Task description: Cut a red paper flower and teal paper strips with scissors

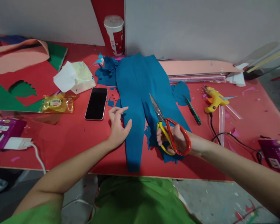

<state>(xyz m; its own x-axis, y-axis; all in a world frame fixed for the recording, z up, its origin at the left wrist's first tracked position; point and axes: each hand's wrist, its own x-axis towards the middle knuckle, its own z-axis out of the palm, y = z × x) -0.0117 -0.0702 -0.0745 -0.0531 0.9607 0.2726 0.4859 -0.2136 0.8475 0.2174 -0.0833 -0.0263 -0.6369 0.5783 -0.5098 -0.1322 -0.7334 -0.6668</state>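
Note:
A long piece of blue felt or paper point(134, 130) lies on the red table, split up the middle into two legs and hanging near the front edge. My left hand point(119, 126) rests at its left side, fingers apart and holding nothing. In my right hand point(175, 138) is a pair of scissors point(159, 112) with one red and one yellow handle. Their blades look closed and point up and away, over the right leg of the blue piece. Blue scraps point(108, 70) lie around it, partly tucked under.
A black phone point(96, 104) lies left of the blue piece. To the right are a green pen-like cutter point(192, 110) and a yellow glue gun point(215, 99) with a cord. A paper cup point(114, 35) stands at the back. Purple power strips point(8, 133) sit at the sides.

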